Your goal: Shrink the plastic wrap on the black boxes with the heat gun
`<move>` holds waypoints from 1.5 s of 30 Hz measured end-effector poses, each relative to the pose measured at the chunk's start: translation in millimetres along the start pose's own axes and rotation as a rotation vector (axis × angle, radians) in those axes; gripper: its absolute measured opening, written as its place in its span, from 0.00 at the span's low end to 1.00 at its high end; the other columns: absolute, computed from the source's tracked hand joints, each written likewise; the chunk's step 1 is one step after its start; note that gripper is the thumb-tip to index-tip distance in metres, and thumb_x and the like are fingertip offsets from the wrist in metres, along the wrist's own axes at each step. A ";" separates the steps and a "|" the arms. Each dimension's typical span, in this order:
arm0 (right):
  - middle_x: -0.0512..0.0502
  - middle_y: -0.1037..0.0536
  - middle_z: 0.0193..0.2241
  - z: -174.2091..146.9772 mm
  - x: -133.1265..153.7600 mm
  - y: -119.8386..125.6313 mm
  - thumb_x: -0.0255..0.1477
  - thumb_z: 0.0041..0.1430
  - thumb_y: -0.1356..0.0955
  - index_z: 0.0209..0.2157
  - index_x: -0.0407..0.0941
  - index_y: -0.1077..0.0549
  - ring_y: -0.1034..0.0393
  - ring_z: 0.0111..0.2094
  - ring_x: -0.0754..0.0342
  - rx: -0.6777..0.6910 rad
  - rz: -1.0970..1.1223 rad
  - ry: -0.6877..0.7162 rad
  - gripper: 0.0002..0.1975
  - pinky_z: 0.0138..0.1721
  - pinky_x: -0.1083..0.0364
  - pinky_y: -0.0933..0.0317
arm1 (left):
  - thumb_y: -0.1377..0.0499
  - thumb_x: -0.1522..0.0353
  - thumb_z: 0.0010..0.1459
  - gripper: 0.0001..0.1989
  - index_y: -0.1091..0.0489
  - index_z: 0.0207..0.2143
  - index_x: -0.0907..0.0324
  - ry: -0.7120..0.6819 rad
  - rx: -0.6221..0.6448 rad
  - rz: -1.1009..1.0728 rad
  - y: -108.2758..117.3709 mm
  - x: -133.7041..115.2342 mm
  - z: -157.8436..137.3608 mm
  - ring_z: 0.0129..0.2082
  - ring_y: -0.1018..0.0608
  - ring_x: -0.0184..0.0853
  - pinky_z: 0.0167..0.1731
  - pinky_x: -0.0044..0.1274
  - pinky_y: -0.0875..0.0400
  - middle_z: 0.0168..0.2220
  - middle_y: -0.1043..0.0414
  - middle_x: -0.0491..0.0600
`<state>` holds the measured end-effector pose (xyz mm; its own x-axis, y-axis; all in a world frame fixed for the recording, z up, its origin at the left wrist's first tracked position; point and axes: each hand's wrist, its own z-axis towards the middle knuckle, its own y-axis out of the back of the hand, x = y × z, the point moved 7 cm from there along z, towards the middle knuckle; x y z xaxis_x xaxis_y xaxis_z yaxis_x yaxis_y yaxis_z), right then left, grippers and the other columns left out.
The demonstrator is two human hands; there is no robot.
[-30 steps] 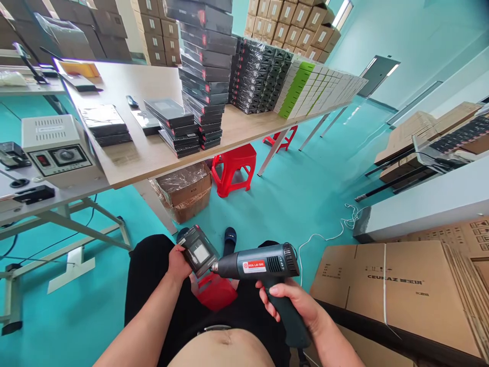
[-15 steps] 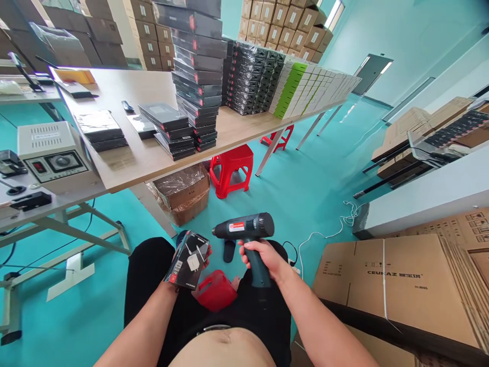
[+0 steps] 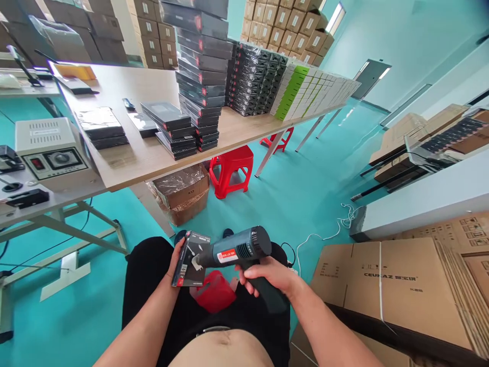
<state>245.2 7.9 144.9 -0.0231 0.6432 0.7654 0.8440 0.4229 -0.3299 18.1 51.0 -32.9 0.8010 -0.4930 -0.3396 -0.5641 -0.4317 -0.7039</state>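
My right hand is closed round the handle of a dark heat gun with a red and white label. The gun's nozzle points left, in front of the printed face of a black product box; whether the two touch, I cannot tell. That box, showing a white charger and cable, is in my left hand, whose fingers are partly hidden behind it. Both are above my lap, over a red stool between my legs.
A wooden table ahead carries stacks of black boxes and white-green boxes. A control unit stands left. Red stool and wrapped carton are by the table. Flattened cartons lie right; a white cable crosses the floor.
The heat gun has moved left and down, its nozzle now overlapping the box face. My left hand has turned the box more upright, with fingers now seen at its left edge.
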 end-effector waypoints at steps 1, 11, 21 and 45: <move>0.44 0.23 0.29 5.5 2.7 -2.9 0.30 0.48 0.30 0.40 0.39 0.26 0.29 0.24 0.56 -0.024 0.042 0.039 0.16 0.22 0.59 0.36 | 0.41 0.59 0.55 0.12 0.29 0.33 0.60 0.023 0.009 0.005 -2.3 0.2 0.9 0.31 0.20 0.39 0.34 0.28 0.25 0.26 0.23 0.49; 0.45 0.24 0.27 0.1 3.0 48.8 0.32 0.49 0.30 0.37 0.39 0.26 0.30 0.23 0.56 -0.388 0.079 0.114 0.14 0.21 0.58 0.35 | 0.34 0.76 0.42 0.18 0.29 0.39 0.62 -0.200 0.020 0.403 -9.6 9.1 -8.1 0.28 0.21 0.39 0.30 0.27 0.28 0.30 0.22 0.50; 0.47 0.24 0.26 -1.7 5.1 2.7 0.32 0.48 0.29 0.39 0.40 0.25 0.30 0.23 0.56 -0.246 -0.029 0.128 0.16 0.23 0.57 0.36 | 0.38 0.83 0.40 0.22 0.25 0.36 0.54 -0.548 0.078 0.685 -19.6 -12.9 -2.7 0.55 0.33 0.40 0.54 0.25 0.40 0.44 0.27 0.48; 0.45 0.24 0.30 -7.4 0.8 37.7 0.32 0.50 0.32 0.40 0.39 0.27 0.30 0.24 0.56 -0.270 0.190 0.117 0.16 0.21 0.59 0.38 | 0.47 0.80 0.34 0.14 0.32 0.26 0.60 -0.210 -0.081 0.286 13.8 2.7 13.1 0.19 0.26 0.34 0.20 0.23 0.32 0.21 0.28 0.44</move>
<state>281.0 19.7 137.2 0.1960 0.6104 0.7675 0.9389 0.1090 -0.3265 15.1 53.6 -51.7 0.6277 -0.4402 -0.6420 -0.7784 -0.3615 -0.5132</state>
